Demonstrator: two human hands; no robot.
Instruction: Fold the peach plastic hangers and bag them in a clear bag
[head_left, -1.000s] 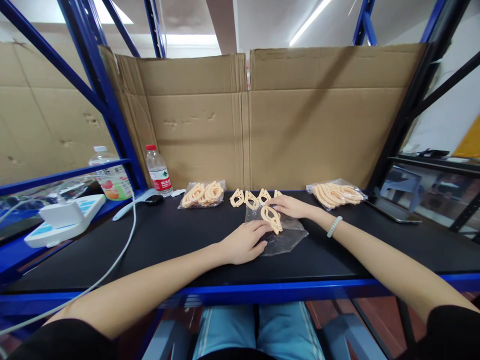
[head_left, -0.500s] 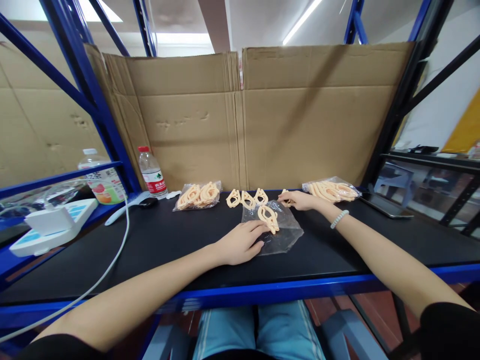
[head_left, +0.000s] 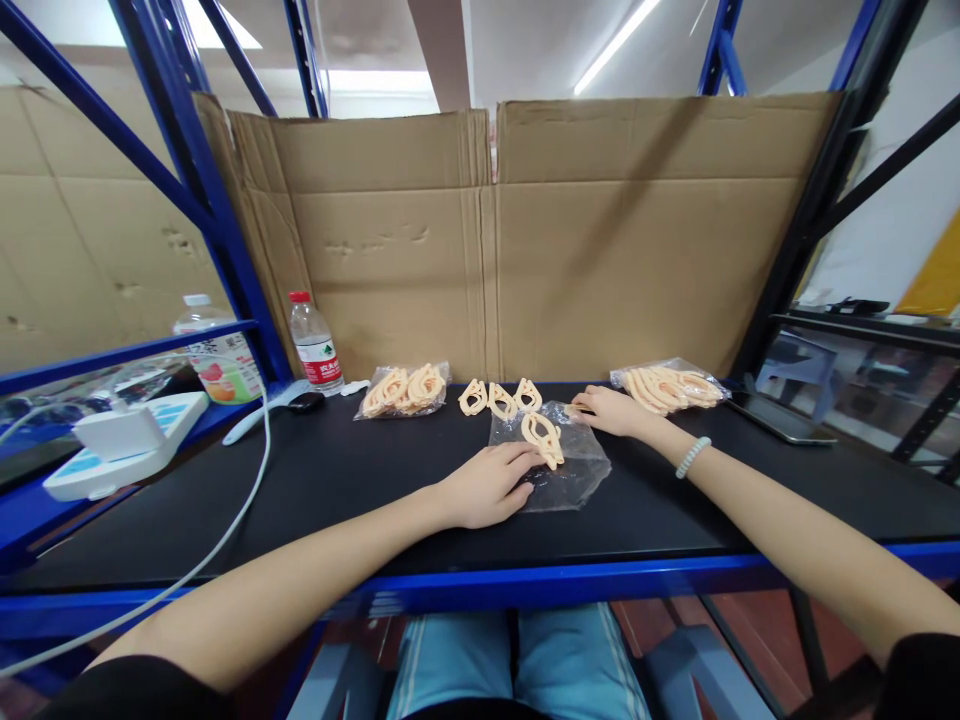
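A clear plastic bag (head_left: 570, 475) lies flat on the black shelf top (head_left: 337, 490), with a peach plastic loop piece (head_left: 543, 438) at its mouth. My left hand (head_left: 487, 487) rests on the bag's left edge, its fingers curled against that edge and close to the piece. Three more loose peach pieces (head_left: 502, 399) sit in a row just behind the bag. My right hand (head_left: 613, 411) lies to the right of them, fingers closed on another peach piece (head_left: 576, 408) that is mostly hidden. A bead bracelet is on that wrist.
Two filled bags of peach pieces lie at the back, one on the left (head_left: 405, 388) and one on the right (head_left: 669, 387). A water bottle (head_left: 315, 345), a drink bottle (head_left: 219, 358), a white device (head_left: 124, 440) with a cable (head_left: 251, 470), and a tablet (head_left: 781, 416) flank them. Cardboard (head_left: 600, 240) walls the back.
My right hand left the piece on the clear bag and moved right to the loose piece beside the row, closing on it. The left hand stayed put.
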